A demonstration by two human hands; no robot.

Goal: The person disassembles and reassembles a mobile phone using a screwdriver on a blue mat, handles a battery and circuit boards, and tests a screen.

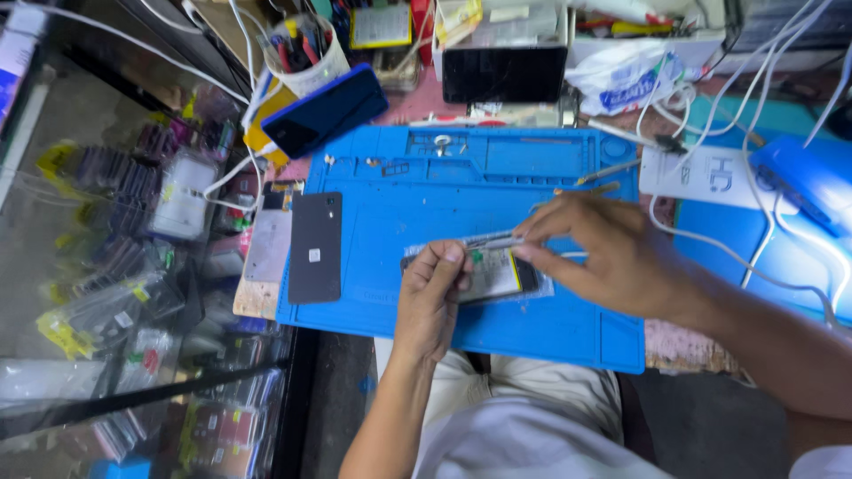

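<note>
Head view: on the blue mat (pixel 390 195) our left hand (pixel 432 297) pins the opened phone (pixel 497 273); our right hand (pixel 612 253) pinches what seem to be tweezers (pixel 493 239), which could slip and gouge it.

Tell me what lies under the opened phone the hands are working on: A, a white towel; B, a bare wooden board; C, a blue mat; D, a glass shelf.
C: the opened phone, held by the left hand and the right hand, lies on the blue mat, which shows on all sides of it.
</note>
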